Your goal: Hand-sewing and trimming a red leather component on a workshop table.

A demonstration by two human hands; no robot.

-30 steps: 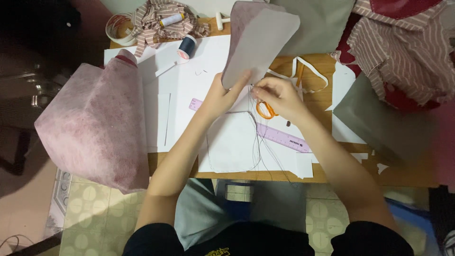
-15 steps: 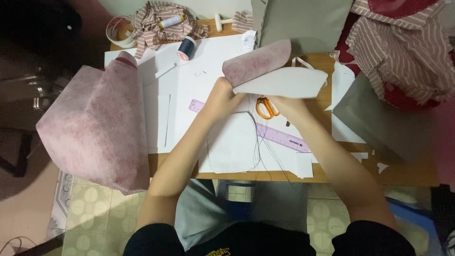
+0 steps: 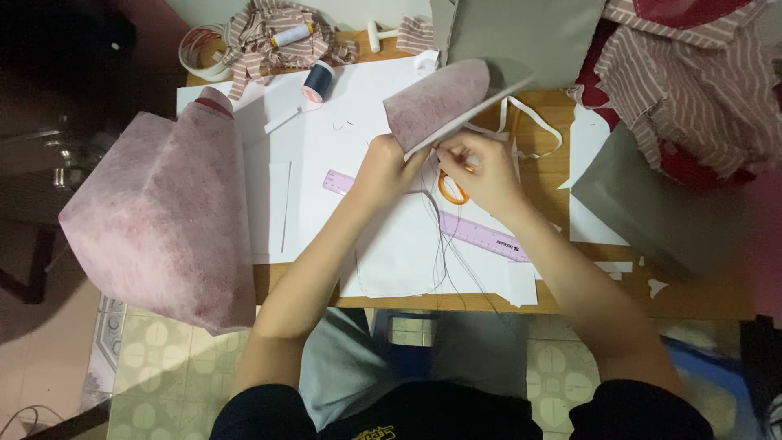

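Evidently mid-seam: the left hand (image 3: pixel 389 167) pinches the mottled pink fabric piece with white backing (image 3: pixel 444 102) at upper centre of the frame, while the right hand (image 3: pixel 481 171) has its grip closed on its edge, dark thread (image 3: pixel 440 244) trailing across the white paper pattern (image 3: pixel 391 244) on the table (image 3: pixel 692 297); much edge looks unsewn.

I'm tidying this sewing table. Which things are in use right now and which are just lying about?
In use:
- pink fabric piece, held by the left hand and right hand
- dark thread trailing from the hands
- white paper under the hands

Lying about:
- purple ruler
- orange scissors
- dark thread spool
- striped cloth
- large pink fabric draped off the table
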